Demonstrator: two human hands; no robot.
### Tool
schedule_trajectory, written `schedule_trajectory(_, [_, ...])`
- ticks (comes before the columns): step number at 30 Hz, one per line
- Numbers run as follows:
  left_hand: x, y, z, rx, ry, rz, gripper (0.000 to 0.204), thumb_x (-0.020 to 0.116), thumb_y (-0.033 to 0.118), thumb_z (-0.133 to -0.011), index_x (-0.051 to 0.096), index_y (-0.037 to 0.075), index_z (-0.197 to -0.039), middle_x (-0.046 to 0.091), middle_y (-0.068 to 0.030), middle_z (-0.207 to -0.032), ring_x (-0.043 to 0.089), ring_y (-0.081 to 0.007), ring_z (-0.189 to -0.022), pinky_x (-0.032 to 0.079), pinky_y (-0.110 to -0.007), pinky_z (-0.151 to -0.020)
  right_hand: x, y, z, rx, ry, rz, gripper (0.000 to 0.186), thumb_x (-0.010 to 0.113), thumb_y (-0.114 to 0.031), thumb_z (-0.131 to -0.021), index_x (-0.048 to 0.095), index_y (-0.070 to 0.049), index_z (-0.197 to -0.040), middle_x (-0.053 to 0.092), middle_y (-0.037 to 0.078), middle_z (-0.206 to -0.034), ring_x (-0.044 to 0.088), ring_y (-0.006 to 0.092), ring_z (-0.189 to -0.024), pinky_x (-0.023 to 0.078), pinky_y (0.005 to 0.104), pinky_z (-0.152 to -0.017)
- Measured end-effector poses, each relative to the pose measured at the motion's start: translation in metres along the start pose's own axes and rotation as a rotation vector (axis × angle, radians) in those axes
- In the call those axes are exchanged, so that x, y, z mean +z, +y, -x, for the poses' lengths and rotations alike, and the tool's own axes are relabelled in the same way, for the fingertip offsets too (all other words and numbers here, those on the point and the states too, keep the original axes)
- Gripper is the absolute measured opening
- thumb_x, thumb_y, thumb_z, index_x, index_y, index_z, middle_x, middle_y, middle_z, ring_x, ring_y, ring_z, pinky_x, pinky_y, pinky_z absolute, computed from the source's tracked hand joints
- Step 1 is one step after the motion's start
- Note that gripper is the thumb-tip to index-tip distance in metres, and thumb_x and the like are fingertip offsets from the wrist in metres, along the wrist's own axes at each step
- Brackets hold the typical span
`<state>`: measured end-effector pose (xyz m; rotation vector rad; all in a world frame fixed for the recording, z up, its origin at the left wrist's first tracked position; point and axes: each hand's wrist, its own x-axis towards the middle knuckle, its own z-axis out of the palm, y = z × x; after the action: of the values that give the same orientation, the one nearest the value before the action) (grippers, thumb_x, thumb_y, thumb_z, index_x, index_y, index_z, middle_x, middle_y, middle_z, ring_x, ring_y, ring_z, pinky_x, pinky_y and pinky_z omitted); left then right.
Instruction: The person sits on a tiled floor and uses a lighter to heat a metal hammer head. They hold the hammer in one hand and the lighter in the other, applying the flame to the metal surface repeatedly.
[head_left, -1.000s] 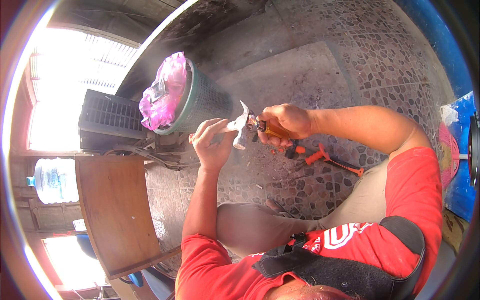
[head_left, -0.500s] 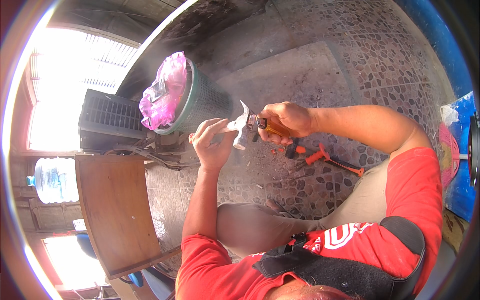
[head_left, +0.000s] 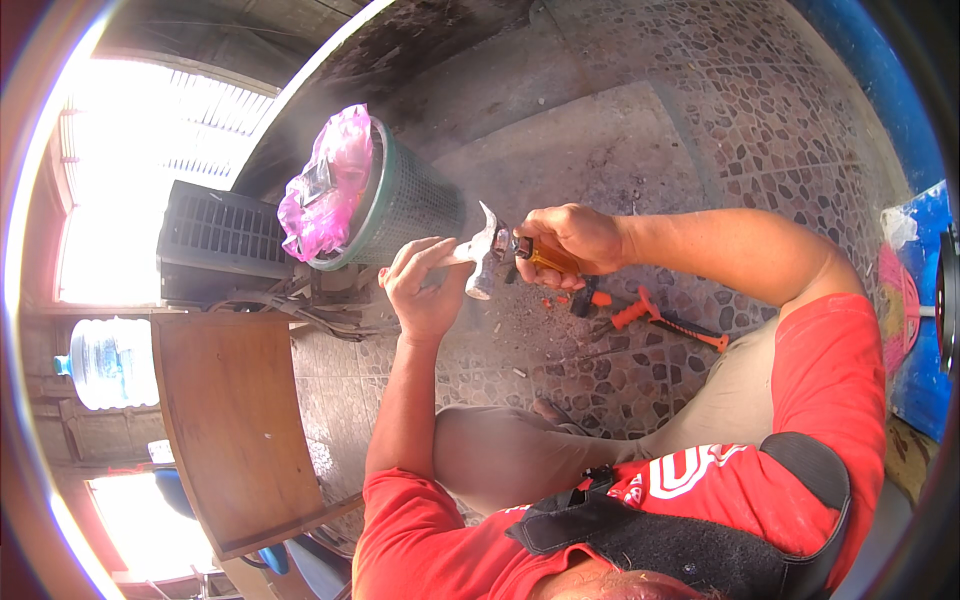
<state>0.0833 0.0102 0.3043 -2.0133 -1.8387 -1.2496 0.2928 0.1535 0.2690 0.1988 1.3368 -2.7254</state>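
In my left hand (head_left: 424,288) is a claw hammer (head_left: 484,258), held near its head with the fingers closed on the handle. The metal head points toward my right hand (head_left: 578,242). That hand is wrapped round a tool with a yellow-orange grip and black end (head_left: 550,258); I cannot make out its exact kind. Its black end is right beside the hammer head, and whether they touch is unclear. Below my right hand, on the floor, lie an orange hand guard (head_left: 634,308) and a black-and-orange handle (head_left: 692,328), partly overlapping.
A green mesh basket (head_left: 415,205) with a pink plastic bag (head_left: 335,185) stands beyond my left hand. Rubble bits (head_left: 560,325) are scattered over the stone-patterned floor. At left are a wooden table (head_left: 235,430), a water bottle (head_left: 112,362) and a dark slatted box (head_left: 222,235).
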Motion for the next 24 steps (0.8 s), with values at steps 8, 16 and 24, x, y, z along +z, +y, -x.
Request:
schedule_trajectory(8, [0.000, 0.002, 0.000, -0.027, 0.011, 0.000, 0.030, 0.082, 0.002, -0.061, 0.075, 0.007, -0.090, 0.074, -0.0065, -0.089, 0.072, -0.0173, -0.076, 0.054, -0.028, -0.070, -0.022, 0.013, -0.009, 0.007, 0.036, -0.012, 0.066, 0.027, -0.055, -0.100, 0.064, -0.002, -0.085, 0.050, 0.007, -0.054, 0.043, 0.0174, -0.046, 0.038, 0.0319, -0.047])
schedule_trajectory(16, [-0.003, 0.002, 0.002, -0.041, 0.010, 0.008, 0.032, 0.081, 0.000, -0.060, 0.075, 0.008, -0.091, 0.074, -0.0066, -0.091, 0.072, -0.0178, -0.078, 0.054, -0.028, -0.071, -0.098, 0.066, -0.014, 0.375, 0.489, 0.503, 0.072, 0.029, -0.061, -0.101, 0.065, -0.003, -0.079, 0.052, 0.005, -0.057, 0.049, 0.0161, -0.050, 0.041, 0.0338, -0.049])
schedule_trajectory(24, [-0.001, -0.001, 0.002, -0.024, 0.014, 0.015, 0.033, 0.080, -0.001, -0.060, 0.075, 0.008, -0.091, 0.074, -0.0069, -0.091, 0.071, -0.0183, -0.078, 0.054, -0.028, -0.071, -0.158, 0.099, 0.006, 0.394, 0.591, 1.016, 0.083, 0.028, -0.063, -0.102, 0.072, 0.003, -0.080, 0.065, 0.019, -0.069, 0.064, 0.0314, -0.066, 0.052, 0.0455, -0.071])
